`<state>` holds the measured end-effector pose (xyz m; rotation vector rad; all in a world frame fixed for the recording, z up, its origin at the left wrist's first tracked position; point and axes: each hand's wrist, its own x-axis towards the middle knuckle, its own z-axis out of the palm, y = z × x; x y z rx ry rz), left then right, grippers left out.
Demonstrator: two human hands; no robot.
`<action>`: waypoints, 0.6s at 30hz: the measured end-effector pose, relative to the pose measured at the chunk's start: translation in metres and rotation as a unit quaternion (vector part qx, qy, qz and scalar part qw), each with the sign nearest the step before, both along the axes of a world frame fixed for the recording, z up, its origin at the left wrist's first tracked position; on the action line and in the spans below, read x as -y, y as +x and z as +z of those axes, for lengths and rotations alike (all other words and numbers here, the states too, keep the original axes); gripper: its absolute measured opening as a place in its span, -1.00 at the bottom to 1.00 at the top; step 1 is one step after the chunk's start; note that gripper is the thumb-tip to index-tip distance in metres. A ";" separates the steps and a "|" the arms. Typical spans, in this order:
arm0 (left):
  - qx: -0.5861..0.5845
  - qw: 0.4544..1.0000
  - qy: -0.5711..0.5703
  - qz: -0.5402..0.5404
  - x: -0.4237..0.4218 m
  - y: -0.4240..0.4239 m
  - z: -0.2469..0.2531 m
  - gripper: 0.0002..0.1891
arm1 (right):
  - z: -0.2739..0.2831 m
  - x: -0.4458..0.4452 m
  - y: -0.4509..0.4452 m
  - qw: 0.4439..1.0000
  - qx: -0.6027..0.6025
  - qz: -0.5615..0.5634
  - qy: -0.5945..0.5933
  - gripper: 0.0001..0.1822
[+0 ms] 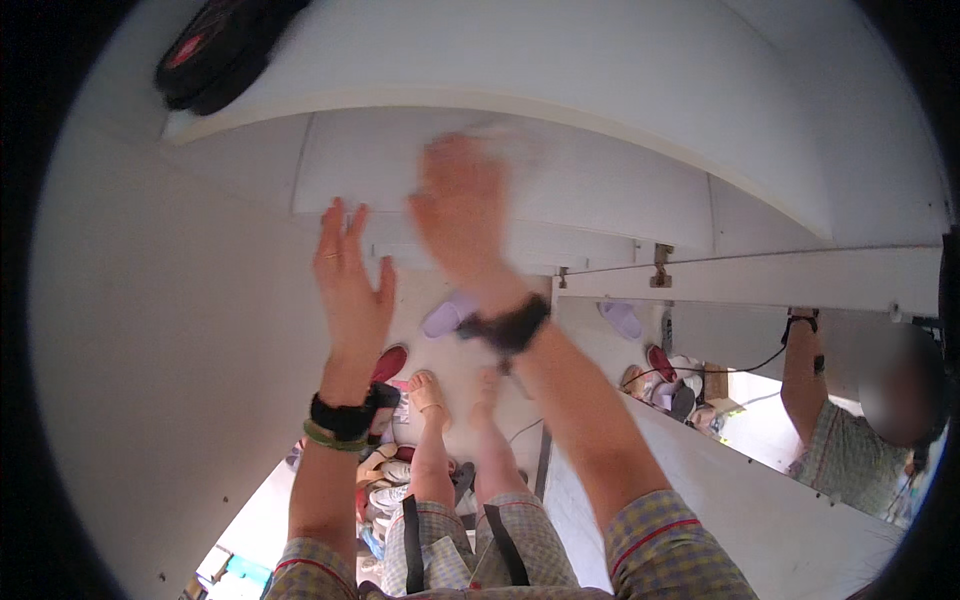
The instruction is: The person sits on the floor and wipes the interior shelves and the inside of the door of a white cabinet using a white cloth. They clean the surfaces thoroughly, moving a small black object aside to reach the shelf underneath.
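Note:
White shelves span the space in front of me, and a dark shoe or case with a red patch [225,56] rests on the upper shelf [525,60] at top left. My left hand [351,281] is raised near the left side panel, fingers spread, with a ring on one finger and nothing in it. Higher and to the right, my right hand [465,195] is blurred by motion before a lower shelf. A faint pale blur shows by its fingertips; whether it holds something cannot be told. Dark bands circle both wrists.
Lilac slippers [444,319], a dark red shoe [390,363] and a pile of shoes [390,495] lie on the floor around my feet. At right a hinged door with a mirror [720,337] stands open, a thin cable showing across it. A white side panel [172,315] rises at left.

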<state>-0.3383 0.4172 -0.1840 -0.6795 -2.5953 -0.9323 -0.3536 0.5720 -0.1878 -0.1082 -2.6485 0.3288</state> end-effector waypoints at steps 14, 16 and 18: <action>-0.004 0.994 -0.107 0.000 -0.015 -0.011 -0.007 -0.40 | -0.001 -0.247 0.120 0.971 0.162 -0.174 0.020 -0.26; -0.009 0.993 -0.114 -0.006 -0.015 -0.012 -0.007 -0.40 | -0.004 -0.247 0.103 0.933 0.236 -0.272 0.028 -0.23; -0.003 0.993 -0.118 -0.003 -0.011 -0.013 -0.007 -0.40 | 0.003 -0.236 0.067 0.896 0.311 -0.317 0.011 -0.17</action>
